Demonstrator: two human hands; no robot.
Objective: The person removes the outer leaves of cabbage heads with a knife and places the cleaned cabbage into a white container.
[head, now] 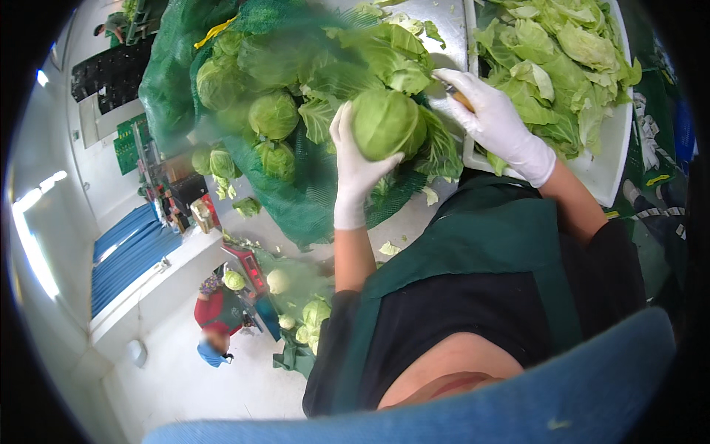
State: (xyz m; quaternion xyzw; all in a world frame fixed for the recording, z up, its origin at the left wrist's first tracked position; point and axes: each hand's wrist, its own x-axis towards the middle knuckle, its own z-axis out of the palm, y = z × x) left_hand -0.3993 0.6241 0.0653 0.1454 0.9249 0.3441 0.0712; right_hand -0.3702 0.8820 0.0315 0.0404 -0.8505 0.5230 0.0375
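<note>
My left hand (360, 164), in a white glove, grips a round green cabbage (388, 123) from its near left side. Loose outer leaves (441, 144) spread out beside that head. In my gloved right hand (496, 119), to the right of the cabbage and apart from it, is a small knife with a wooden handle (463, 101); my fingers cover part of it. Under and behind the held head lies an open green mesh sack (294, 205). Several more cabbages (273, 115) rest in it, some blurred by the netting.
A white bin (604, 180) heaped with torn cabbage leaves (554, 72) stands at the right. Leaf scraps (390, 248) lie on the metal table (452, 22). At lower left, a person (219, 316) works by a scale with a red display (252, 272). Another person (113, 25) is at the far upper left.
</note>
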